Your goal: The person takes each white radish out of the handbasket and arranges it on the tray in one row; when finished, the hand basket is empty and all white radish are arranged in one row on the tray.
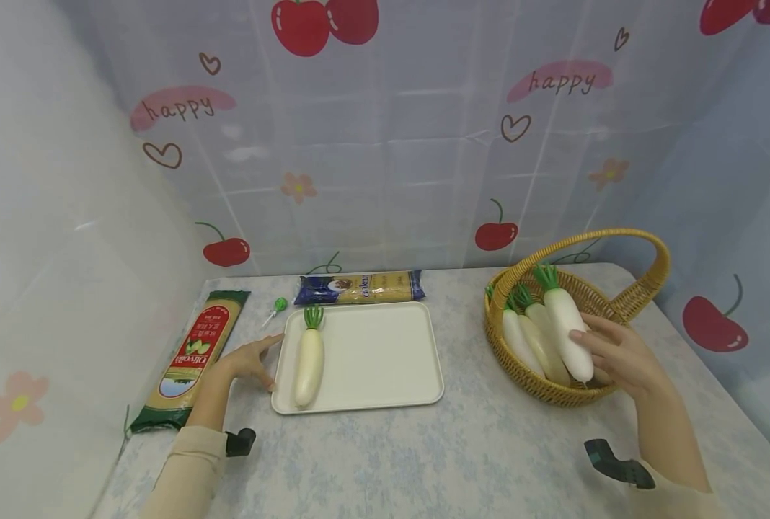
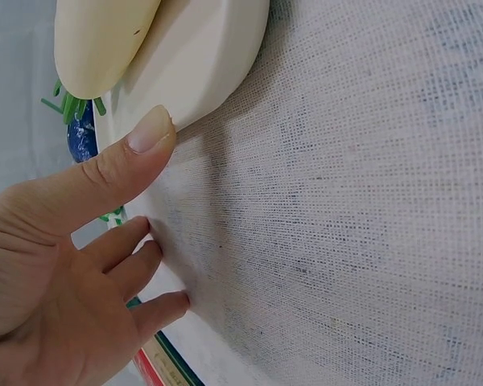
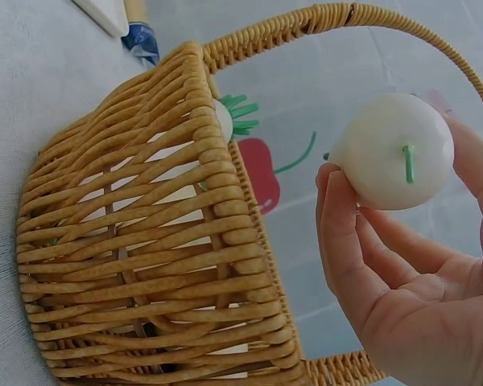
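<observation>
Our right hand [image 1: 625,358] pinches radish [image 1: 565,324]: probably firm, slippery; we'd grip mid-body. Left hand [image 1: 247,362] loosely spread beside tray [image 1: 375,357].

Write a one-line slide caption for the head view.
Right grip holds a white radish over a wicker basket of more radishes; left grip beside a tray bearing another radish.

"happy" twice on the curtain [image 1: 385,158], upside-down "Olivoila" on the red-labelled packet [image 1: 195,353]
</observation>
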Demonstrator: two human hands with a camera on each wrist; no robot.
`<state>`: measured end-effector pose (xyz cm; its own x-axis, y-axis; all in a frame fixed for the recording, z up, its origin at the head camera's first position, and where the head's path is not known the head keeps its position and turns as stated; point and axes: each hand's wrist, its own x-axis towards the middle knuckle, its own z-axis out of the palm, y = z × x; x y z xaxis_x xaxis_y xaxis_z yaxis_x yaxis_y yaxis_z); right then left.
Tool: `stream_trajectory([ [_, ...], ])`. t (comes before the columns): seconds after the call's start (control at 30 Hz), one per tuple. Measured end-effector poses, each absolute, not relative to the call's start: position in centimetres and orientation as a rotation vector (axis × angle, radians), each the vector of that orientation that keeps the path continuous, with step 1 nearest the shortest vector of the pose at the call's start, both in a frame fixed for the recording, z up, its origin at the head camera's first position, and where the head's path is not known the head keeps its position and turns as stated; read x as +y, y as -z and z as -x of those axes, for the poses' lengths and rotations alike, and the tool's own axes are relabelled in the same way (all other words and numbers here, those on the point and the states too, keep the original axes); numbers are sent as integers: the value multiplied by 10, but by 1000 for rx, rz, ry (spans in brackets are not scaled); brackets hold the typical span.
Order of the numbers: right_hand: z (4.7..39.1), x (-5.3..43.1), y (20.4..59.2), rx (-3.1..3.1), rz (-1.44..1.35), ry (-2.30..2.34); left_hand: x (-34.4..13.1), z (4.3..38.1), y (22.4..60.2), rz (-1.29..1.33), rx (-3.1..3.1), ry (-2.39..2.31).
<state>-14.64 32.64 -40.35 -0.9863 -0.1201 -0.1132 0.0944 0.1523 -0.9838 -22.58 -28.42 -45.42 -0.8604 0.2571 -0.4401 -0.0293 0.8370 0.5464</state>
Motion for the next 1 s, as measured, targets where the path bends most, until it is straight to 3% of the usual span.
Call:
stream_trajectory([
  [1.0, 91, 340, 400, 2368, 218, 1867, -282, 223, 451, -151, 2497, -767],
])
